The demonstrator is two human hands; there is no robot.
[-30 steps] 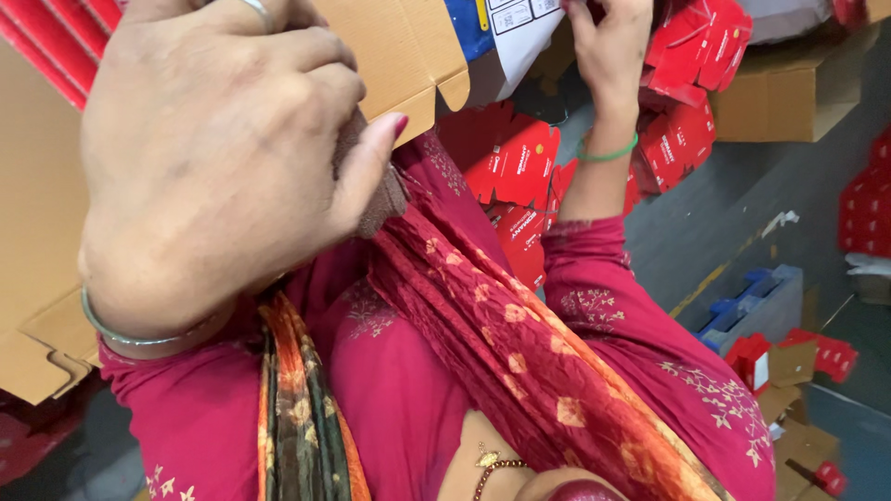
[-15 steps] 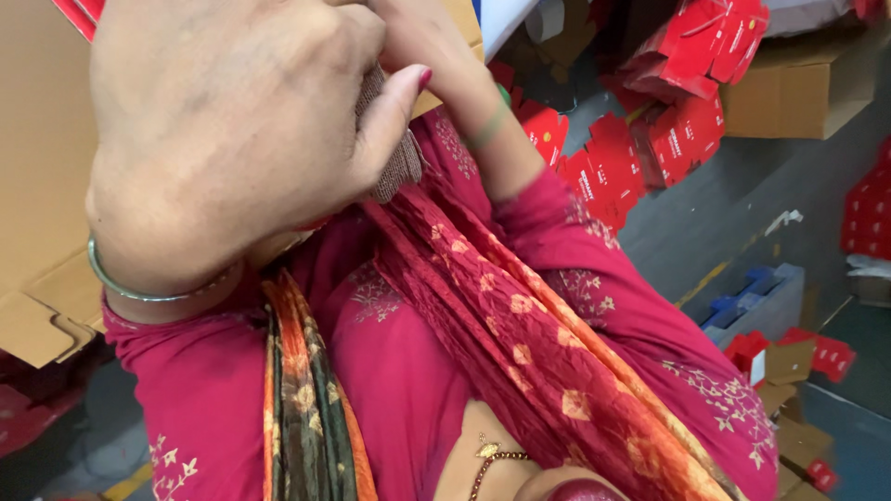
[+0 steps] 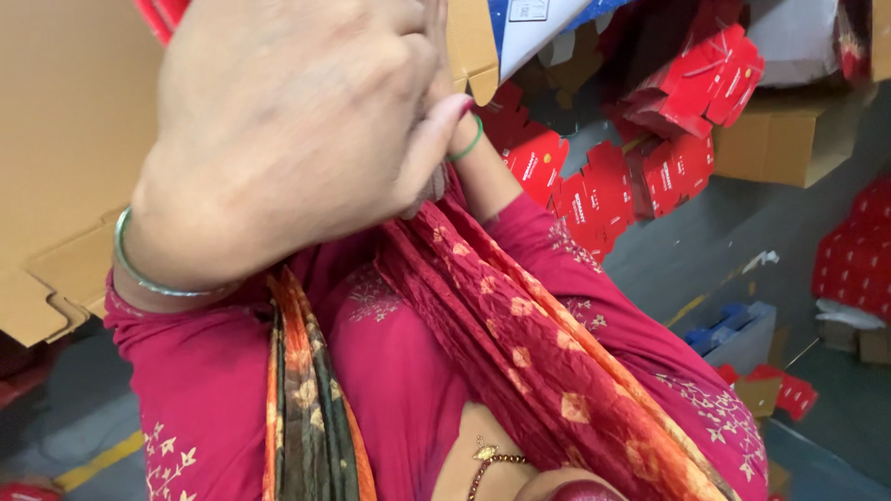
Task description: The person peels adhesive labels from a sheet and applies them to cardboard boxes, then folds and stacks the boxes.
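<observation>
My left hand [image 3: 288,130] fills the upper left, very near the camera, with a silver bangle on its wrist. Its fingers are curled and the thumb pinches the top end of a red patterned scarf [image 3: 520,353] that hangs down across my pink top. My right hand is raised behind the left one and is hidden by it. Only the right wrist [image 3: 475,160], with a green bangle, and the pink sleeve show. Whether the right hand's fingers hold the scarf cannot be seen.
A large brown cardboard sheet [image 3: 65,139] stands at the left. Several flattened red cartons [image 3: 594,195] lie on the grey floor ahead, with a blue and white box [image 3: 529,28] above them. A brown box [image 3: 789,139] and a blue tray [image 3: 742,334] sit at the right.
My right hand came down from the red cartons and moved in behind my left hand at the scarf's top. The left hand stayed raised close to the camera.
</observation>
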